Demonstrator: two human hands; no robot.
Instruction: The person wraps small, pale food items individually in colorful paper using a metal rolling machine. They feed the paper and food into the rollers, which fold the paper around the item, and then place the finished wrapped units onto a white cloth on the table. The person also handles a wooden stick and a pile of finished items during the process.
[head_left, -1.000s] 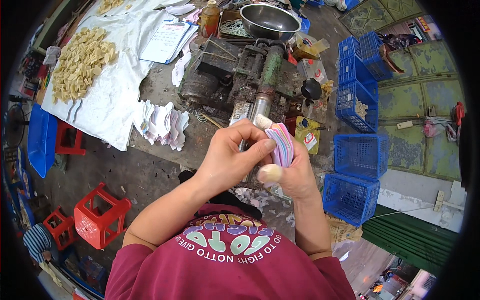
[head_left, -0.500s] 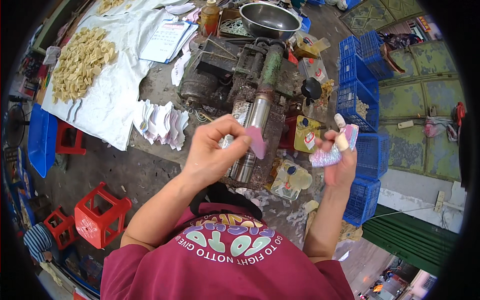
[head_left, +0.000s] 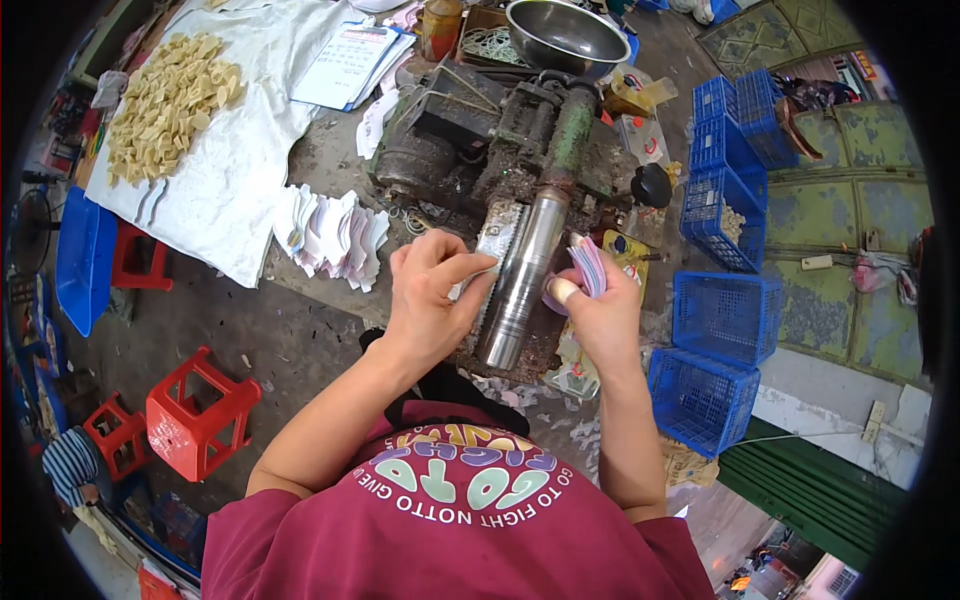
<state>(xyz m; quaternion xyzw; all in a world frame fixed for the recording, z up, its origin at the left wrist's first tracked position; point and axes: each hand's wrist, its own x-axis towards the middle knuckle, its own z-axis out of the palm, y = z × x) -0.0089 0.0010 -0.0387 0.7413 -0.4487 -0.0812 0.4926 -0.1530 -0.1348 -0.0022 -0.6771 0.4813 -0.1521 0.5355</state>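
Two hands, set apart, one on each side of a bright metal roller (head_left: 525,285). Left hand (head_left: 425,305): thumb and forefinger drawn close together, tips just beside a toothed metal strip (head_left: 502,235) along the roller's left; cannot tell of anything pinched between them. Right hand (head_left: 612,320): clamped on one bundle of pieces (head_left: 592,268), thin, layered, pink, lilac and white, fanned upward between thumb and fingers. Position of bundle: just right of the roller, within the right hand's grip, well apart from the left hand. Pale finger cover (head_left: 563,291) on the right thumb, against the bundle's lower left edge.

One dark, grimy machine (head_left: 450,125), behind the roller, with green-painted housing and a black knob (head_left: 651,185) at its right. Mounted on a grey worktop (head_left: 328,160).

Also on the worktop, left side: one row of white cut pieces (head_left: 335,240), wavy-edged, standing close together near the front edge; one white sheet (head_left: 235,180), bearing a heap of pale yellow pieces (head_left: 170,110); one clipboard (head_left: 345,65) with papers, to the right of the heap. At the back: one steel bowl (head_left: 568,38) and one brown-orange jar (head_left: 440,28).

Beyond the worktop: several blue crates (head_left: 725,310) at right; red stools (head_left: 195,425) and one blue tray (head_left: 83,260) at left.
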